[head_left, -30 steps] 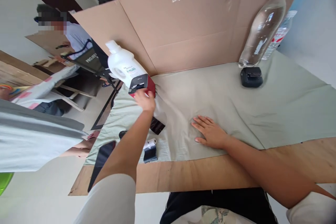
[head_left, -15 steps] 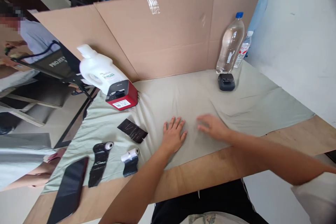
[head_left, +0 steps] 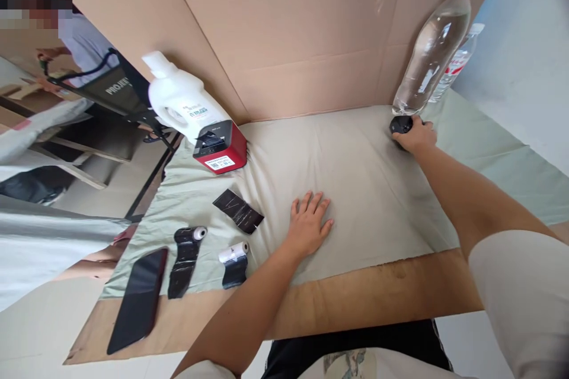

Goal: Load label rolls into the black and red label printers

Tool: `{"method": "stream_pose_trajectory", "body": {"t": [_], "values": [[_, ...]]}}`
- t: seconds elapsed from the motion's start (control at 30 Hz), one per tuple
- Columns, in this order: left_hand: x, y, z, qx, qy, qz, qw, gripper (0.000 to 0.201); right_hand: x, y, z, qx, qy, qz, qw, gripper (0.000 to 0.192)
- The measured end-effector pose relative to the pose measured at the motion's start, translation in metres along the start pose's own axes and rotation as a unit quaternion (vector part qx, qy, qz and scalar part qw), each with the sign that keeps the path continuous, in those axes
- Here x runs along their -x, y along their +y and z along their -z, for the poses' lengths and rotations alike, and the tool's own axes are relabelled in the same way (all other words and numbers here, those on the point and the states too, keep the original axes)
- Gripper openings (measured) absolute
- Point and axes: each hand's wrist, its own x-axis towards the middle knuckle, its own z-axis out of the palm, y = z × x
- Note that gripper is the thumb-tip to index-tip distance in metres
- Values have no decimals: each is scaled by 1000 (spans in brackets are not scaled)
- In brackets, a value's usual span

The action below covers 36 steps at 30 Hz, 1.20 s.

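Note:
My left hand [head_left: 307,226] lies flat on the grey-green cloth [head_left: 355,189], its fingers spread, holding nothing. At the far right my right hand [head_left: 418,135] reaches out and has its fingers around a small black box-shaped device [head_left: 400,124]. This device sits on the cloth just in front of a large water bottle [head_left: 433,53], and my hand covers part of it. Left of my left hand are a black printed strip [head_left: 239,211], a white roll with a dark strip hanging from it [head_left: 234,271], and another roll with a longer black strip [head_left: 183,266].
A red and black printer-like box [head_left: 226,151] stands before a white jug [head_left: 186,98]. A phone [head_left: 138,302] lies at the front left edge. Cardboard [head_left: 293,41] walls off the back. A smaller bottle [head_left: 457,65] stands at right. People are at the left.
My right hand has moved forward and right, from above the cloth onto the small black device. My left hand stays flat on the cloth. The view has tilted down.

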Motion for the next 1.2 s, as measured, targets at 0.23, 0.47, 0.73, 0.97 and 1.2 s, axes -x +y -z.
{"method": "stream_pose_trajectory", "body": {"t": [0.23, 0.47, 0.73, 0.97, 1.2], "values": [[1, 0, 1, 32, 9, -4, 999, 52, 126, -49, -3, -52, -92, 230, 967, 81], [1, -11, -4, 115, 69, -14, 991, 60, 236, -60, -22, -7, -129, 308, 943, 84], [-3, -19, -11, 154, 70, -17, 986, 64, 271, -37, -34, -66, -91, 359, 926, 83], [-1, -9, -3, 140, 37, -23, 989, 70, 283, -20, -24, -64, -83, 377, 920, 61], [-4, -8, 3, 246, 129, 48, 959, 51, 251, -27, -12, -113, -70, 331, 934, 52]]}}
